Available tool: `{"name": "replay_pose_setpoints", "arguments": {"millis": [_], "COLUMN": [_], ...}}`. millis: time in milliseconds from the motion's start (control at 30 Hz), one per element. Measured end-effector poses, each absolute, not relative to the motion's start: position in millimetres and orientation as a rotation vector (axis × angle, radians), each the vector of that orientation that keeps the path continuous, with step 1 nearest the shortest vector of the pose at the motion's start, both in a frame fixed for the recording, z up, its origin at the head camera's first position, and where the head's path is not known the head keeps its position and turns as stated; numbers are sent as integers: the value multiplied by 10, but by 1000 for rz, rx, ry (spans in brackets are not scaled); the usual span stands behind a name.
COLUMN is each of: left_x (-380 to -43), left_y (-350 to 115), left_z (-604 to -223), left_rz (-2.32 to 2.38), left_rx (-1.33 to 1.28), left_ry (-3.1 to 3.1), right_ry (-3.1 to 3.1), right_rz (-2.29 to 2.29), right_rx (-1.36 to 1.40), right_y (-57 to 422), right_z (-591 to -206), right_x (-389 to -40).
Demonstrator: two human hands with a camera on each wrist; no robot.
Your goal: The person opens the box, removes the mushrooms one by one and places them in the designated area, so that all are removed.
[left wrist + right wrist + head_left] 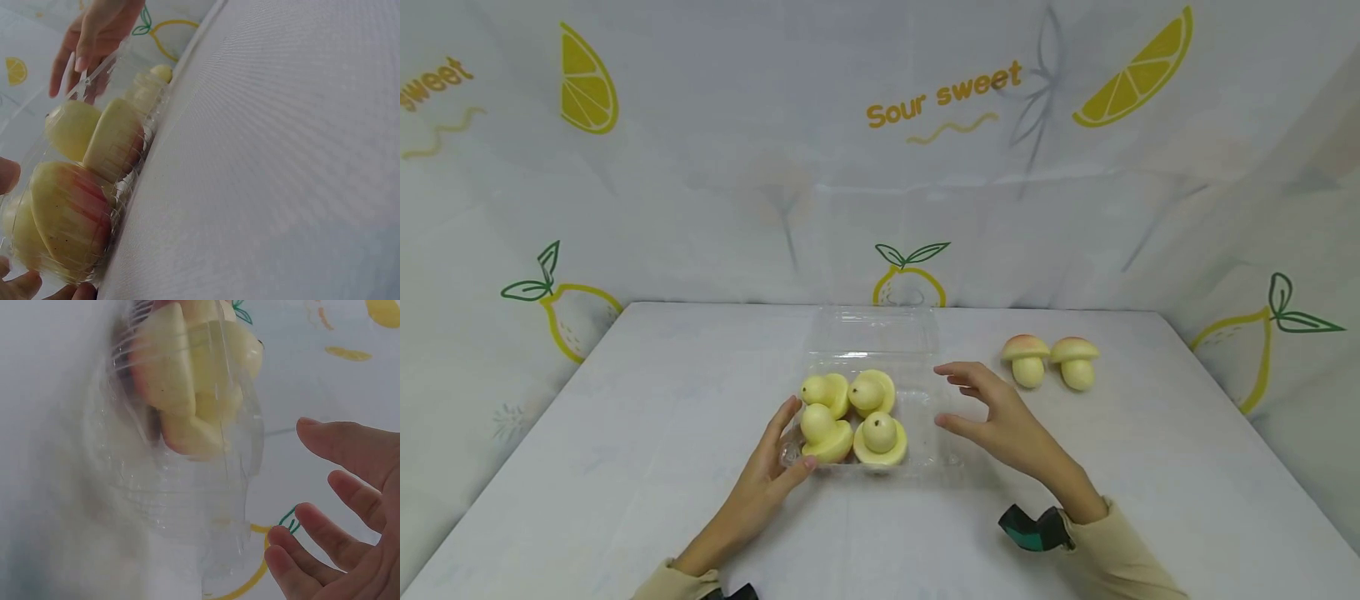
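Observation:
A clear plastic clamshell box (pixel 925 425) lies on the table with its lid (pixel 874 332) folded back behind it. Several pale yellow toy mushrooms (pixel 880 437) with reddish caps sit in its left and middle part, stems up or tilted. My left hand (pixel 758 475) grips the box's front left corner, thumb at the front and fingers along the left side; in the left wrist view the mushrooms (pixel 72 215) show through its wall. Beside the box's right edge my right hand (pixel 1003 421) hovers with fingers spread and nothing in them, as the right wrist view also shows.
Two more toy mushrooms (pixel 1026 360) stand side by side on the table to the right of the box, behind my right hand. A white cloth (pixel 625 467) covers the table. Behind it hangs a curtain (pixel 722 192) with lemon prints.

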State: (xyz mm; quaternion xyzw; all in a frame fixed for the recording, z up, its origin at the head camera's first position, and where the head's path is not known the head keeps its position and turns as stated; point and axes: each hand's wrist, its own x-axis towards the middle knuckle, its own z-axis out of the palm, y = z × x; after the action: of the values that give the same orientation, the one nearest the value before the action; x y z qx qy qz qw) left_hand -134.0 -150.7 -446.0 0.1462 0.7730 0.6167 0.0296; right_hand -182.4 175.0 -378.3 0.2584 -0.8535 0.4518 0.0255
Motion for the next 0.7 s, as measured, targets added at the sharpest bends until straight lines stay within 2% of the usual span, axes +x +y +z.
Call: {"name": "replay_pose_setpoints", "arguments": {"millis": [700], "left_x": [-1334], "left_y": [-1497], "left_z": [-4447], "left_rz": [1911], "left_rx": [434], "left_ry": [2379], "right_ry": [-2615], "right_rz": [1228], "right_rx": [997], "right_y": [1407], "right_z": [-3937], "right_x": [-1691]}}
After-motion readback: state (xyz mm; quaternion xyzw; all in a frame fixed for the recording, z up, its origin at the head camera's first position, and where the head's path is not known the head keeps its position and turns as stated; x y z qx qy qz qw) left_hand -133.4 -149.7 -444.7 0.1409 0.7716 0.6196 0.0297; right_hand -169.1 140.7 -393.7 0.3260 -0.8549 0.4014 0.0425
